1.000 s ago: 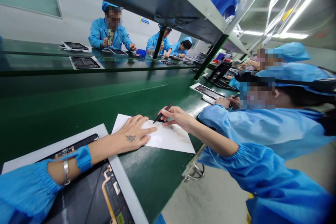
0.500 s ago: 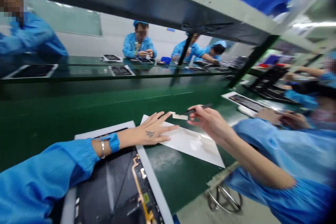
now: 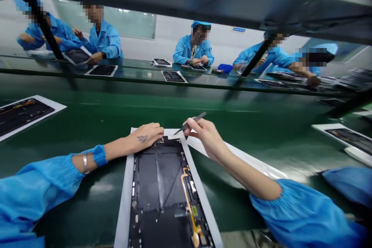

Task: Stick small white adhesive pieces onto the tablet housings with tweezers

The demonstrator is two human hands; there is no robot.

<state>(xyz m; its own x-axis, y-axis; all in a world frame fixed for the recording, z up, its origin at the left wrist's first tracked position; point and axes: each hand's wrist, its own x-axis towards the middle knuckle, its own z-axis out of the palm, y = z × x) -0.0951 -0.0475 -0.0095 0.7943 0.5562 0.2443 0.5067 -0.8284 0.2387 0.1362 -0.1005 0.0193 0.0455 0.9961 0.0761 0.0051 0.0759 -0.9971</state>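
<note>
as the device [image 3: 171, 186], on a sheet [image 3: 124, 201], is touched at its far end by the left hand [image 3: 145, 138], seemingly for steadiness, the curled fingers' grip unclear, tweezers [image 3: 199, 117] are pinched in the right hand [image 3: 207, 135], tips at a pale strip [image 3: 174, 136].

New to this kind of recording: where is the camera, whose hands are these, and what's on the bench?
There is no machine here: a person works bare-handed, and one head-worn camera looks forward and down. The left hand lies over the far left corner of an opened flat device with dark insides. The right hand holds a slim black pointed tool, its tip by a pale strip at the device's far edge. Underneath is a white backing on a green bench; a similar device lies to the left. Across the bench, co-workers in blue sit.
</note>
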